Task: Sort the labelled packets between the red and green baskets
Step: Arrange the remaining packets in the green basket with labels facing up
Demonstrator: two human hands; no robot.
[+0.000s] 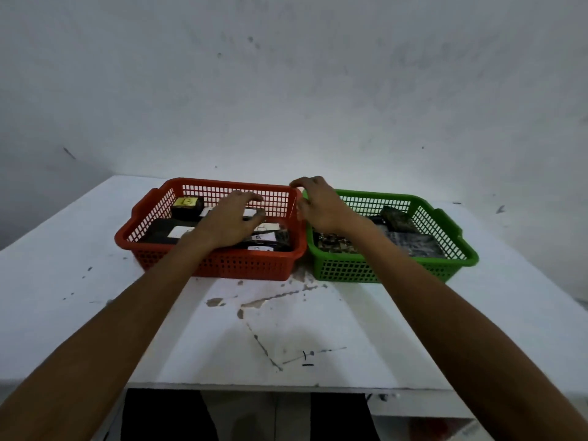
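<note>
Red basket point(254, 265) at left on the white bench point(286, 329), green basket point(343, 268) just beside it at right. Dark labelled packets point(413, 246) lie in both, and a yellow-tagged B packet point(186, 205) sits far-left in the red. Left grip point(229, 222) is spread over the red basket's packets, holding nothing; right grip point(318, 205) is loosely curled and empty above the adjoining rims.

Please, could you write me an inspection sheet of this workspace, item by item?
Surface: white table, stained and scratched near the front.
Job's things: red basket and green basket side by side, both holding dark packets; a packet with yellow B label in the red one's far left corner.
Clutter: nothing seen.
Grippers: left hand open over the red basket's packets; right hand above the rims where the baskets meet, grip unclear.
Cables: nothing seen.
Surroundings: bare grey wall, marked.
</note>
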